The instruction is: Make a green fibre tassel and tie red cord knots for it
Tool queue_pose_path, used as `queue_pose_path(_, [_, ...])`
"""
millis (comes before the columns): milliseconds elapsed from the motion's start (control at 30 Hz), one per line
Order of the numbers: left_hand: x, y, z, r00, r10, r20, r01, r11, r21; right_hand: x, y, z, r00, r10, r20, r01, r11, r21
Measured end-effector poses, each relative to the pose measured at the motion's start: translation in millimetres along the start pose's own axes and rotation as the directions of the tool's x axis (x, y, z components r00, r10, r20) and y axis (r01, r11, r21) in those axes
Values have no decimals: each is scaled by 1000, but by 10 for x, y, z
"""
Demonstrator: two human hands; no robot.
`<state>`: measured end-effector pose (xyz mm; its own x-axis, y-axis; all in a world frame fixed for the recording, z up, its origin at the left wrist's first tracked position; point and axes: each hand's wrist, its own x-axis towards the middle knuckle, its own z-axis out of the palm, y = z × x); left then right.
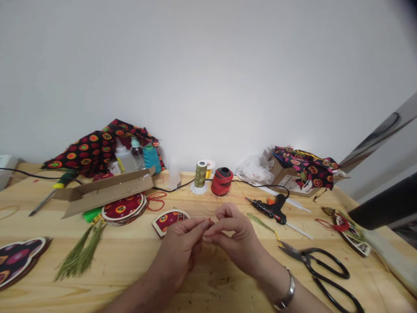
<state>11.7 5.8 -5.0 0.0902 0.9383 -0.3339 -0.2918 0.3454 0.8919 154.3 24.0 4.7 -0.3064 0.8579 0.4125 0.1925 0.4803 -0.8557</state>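
Both hands meet low over the middle of the table. My left hand point(185, 245) is closed in a pinch, with a short bit of red cord point(209, 220) showing at its fingertips. Thumb and fingers of my right hand point(239, 239) also pinch at this cord, touching the left fingertips; most of the cord is hidden by the fingers. Just behind my left hand lies a fan-shaped ornament point(166, 221) with a pale rim, patterned red fabric and a lattice corner. A spool of red cord point(222, 182) stands farther back.
Black-handled scissors point(306, 257) and a glue gun point(272, 210) lie to the right. A green thread spool point(201, 174) stands at the back. Leftward are an open cardboard box point(107, 193), round ornaments point(122, 209), green tassels point(81, 252) and a screwdriver point(45, 200).
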Motion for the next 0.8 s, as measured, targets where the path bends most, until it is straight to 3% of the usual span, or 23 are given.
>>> queue_pose_path(233, [12, 11, -23, 999, 14, 46, -12, 1000, -28, 15, 4, 20, 992, 52, -117, -57, 998, -40])
queue_pose_path(800, [-14, 39, 4, 999, 32, 15, -33, 997, 70, 61, 36, 12, 975, 151, -165, -150, 989, 19])
